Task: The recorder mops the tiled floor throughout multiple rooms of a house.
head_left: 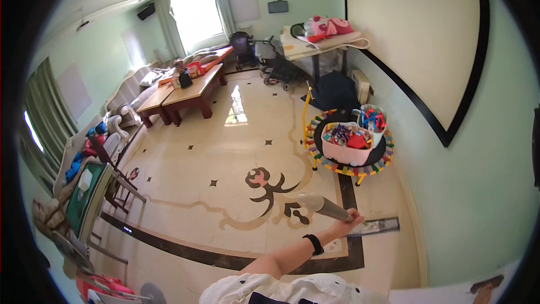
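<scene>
My left hand (pixel 352 223), with a black watch (pixel 314 244) on its wrist, reaches across to the right. Its fingers are closed around the grey pole of a flat mop (pixel 333 209). The pole's pale upper end points up and left toward me, looking thick from so near. Beyond the hand, the flat mop head (pixel 385 225) rests on the floor by the dark border strip, close to the right wall. The hand covers part of the pole and the near side of the head. My right hand does not show.
A small trampoline (pixel 388 160) with yellow legs bears a pink toy tub (pixel 346 155) and a white bucket (pixel 371 118). Low wooden tables (pixel 191 93) and strollers (pixel 270 59) stand farther back. Chairs and a green-topped table (pixel 84 197) line the left. A white surface (pixel 444 295) juts in at lower right.
</scene>
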